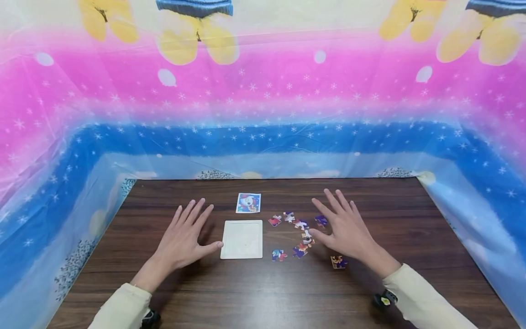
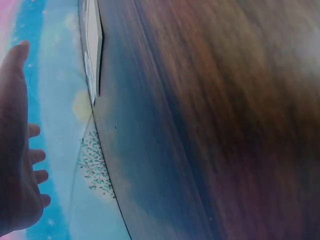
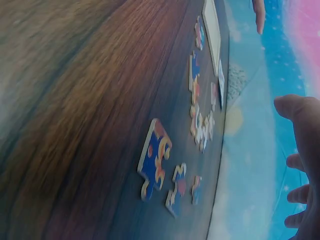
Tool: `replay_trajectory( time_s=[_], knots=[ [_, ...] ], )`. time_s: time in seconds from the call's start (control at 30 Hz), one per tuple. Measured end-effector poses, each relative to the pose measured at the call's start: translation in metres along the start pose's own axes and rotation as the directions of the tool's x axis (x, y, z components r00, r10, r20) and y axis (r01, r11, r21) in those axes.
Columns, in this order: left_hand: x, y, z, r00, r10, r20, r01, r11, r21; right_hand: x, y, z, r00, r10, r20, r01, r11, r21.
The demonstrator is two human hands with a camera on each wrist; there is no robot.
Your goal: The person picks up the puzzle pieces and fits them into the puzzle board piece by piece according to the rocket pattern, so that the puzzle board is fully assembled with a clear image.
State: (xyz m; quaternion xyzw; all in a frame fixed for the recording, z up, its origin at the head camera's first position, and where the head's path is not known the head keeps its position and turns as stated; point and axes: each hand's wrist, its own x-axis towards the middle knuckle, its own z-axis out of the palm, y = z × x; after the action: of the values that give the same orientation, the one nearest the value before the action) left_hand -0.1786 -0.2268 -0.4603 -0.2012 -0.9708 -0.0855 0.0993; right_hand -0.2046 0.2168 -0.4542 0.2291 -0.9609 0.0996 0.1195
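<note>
My left hand (image 1: 183, 242) is held over the table with fingers spread, holding nothing. Its thumb tip overlaps the left edge of a square, cream-coloured puzzle tray (image 1: 241, 240) in the head view. Right of the tray lie several loose jigsaw pieces in a rough arc, among them a blue and red piece (image 1: 278, 255). My right hand (image 1: 348, 232), also spread and holding nothing, hovers by the arc's right side, its thumb near a white piece (image 1: 307, 236). A purple and yellow corner piece (image 1: 339, 262) lies below that hand; it appears large in the right wrist view (image 3: 155, 157).
Behind the tray lies a small picture card (image 1: 248, 203) with a cartoon figure. The dark wood table (image 1: 263, 292) ends at a hanging cloth (image 1: 263, 137) printed in blue and pink, which surrounds its back and sides.
</note>
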Motion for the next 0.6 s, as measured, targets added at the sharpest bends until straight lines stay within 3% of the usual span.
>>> replay_trajectory(
  time_s=[0.3,0.6],
  knots=[
    [0.006,-0.006,0.001,0.996,0.078,0.040,-0.075,0.995,-0.073,0.017,-0.017,0.014,0.997,-0.063,0.035,0.060,0.997,0.057],
    [0.011,-0.011,0.007,0.975,0.187,0.116,-0.167,0.972,-0.165,0.037,-0.025,0.032,0.987,-0.136,0.085,0.127,0.987,0.100]
  ],
)
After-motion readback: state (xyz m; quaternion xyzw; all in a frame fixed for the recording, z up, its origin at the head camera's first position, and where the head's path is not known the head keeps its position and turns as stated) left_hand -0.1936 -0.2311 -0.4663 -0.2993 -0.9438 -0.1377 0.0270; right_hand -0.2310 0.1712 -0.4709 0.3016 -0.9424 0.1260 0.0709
